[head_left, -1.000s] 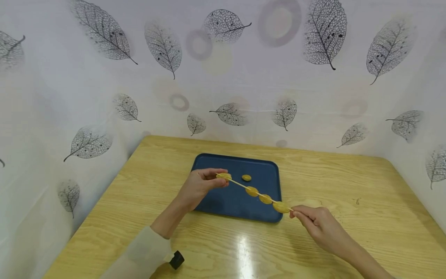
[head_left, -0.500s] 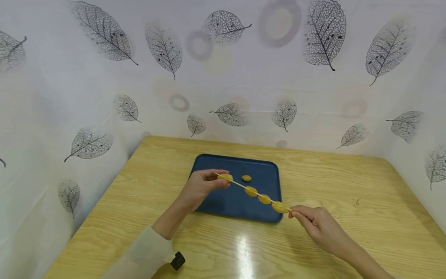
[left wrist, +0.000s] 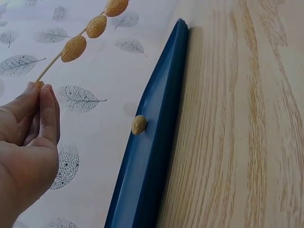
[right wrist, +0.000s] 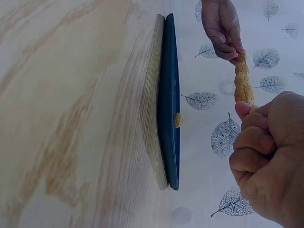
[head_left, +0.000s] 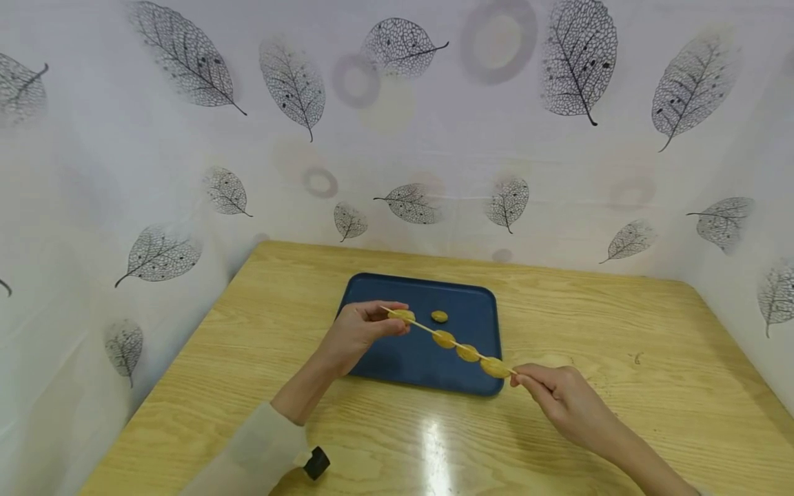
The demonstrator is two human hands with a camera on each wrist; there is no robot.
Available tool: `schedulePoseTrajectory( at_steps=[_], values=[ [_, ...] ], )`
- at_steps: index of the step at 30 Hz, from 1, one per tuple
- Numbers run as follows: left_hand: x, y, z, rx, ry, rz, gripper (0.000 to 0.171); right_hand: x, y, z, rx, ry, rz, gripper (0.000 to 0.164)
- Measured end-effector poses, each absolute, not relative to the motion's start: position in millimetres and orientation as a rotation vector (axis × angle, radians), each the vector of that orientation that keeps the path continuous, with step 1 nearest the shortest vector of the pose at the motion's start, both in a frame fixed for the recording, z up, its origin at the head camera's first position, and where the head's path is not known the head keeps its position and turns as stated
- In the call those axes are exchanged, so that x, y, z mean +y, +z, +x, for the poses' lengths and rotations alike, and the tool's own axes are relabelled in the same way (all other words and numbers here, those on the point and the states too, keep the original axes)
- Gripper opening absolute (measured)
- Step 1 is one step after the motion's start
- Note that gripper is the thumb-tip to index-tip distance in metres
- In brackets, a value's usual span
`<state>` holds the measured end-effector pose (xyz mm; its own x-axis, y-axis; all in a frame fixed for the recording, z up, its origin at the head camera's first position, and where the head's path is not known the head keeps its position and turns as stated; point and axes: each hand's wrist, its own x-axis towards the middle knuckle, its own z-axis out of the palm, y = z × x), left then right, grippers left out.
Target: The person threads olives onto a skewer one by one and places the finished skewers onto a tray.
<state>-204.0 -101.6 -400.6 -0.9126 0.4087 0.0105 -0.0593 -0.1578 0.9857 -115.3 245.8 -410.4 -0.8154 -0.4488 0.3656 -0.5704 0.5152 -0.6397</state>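
A thin wooden skewer (head_left: 423, 326) slants above the tray, carrying wrinkled golden-brown dried dates. My left hand (head_left: 356, 337) pinches one date (head_left: 402, 315) at the skewer's far end, and the pointed tip shows just past it. Farther down the stick, three more dates (head_left: 468, 353) sit close together, with bare stick between them and the pinched one. My right hand (head_left: 571, 406) grips the skewer's near end between thumb and curled fingers, beside the last date. In the left wrist view, fingertips mostly cover the pinched date (left wrist: 40, 85).
Below the hands, a dark blue rectangular tray (head_left: 409, 365) lies on the wood-grain table (head_left: 595, 317). One loose date (head_left: 439, 316) rests on the tray. A white curtain (head_left: 446, 138) with a leaf print surrounds the table at the back and sides.
My right hand and the three dates have shifted slightly left, toward my left hand. The skewer's tip reaches a little farther past the pinched date. The loose date has stayed put.
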Motion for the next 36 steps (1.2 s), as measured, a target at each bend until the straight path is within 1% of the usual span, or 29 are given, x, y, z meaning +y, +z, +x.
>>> schedulePoseTrajectory(
  at_steps=[12, 19, 25, 36],
  values=[
    [-100.5, -398.9, -203.1, 1.803, 2.122, 0.382, 0.033, 243.1, -408.5, -117.0, -2.582, 1.16, 0.907, 0.021],
    [-98.9, -399.8, -202.5, 1.792, 2.125, 0.393, 0.037, 241.8, -408.6, -117.4, -2.584, 1.166, 0.908, 0.021],
    [-98.4, -400.9, -202.0, 1.783, 2.125, 0.393, 0.038, 240.8, -409.1, -117.9, -2.568, 1.186, 0.916, 0.021],
    [-96.8, -401.6, -200.5, 1.777, 2.143, 0.407, 0.034, 238.7, -409.0, -119.1, -2.539, 1.183, 0.939, 0.023]
  ],
)
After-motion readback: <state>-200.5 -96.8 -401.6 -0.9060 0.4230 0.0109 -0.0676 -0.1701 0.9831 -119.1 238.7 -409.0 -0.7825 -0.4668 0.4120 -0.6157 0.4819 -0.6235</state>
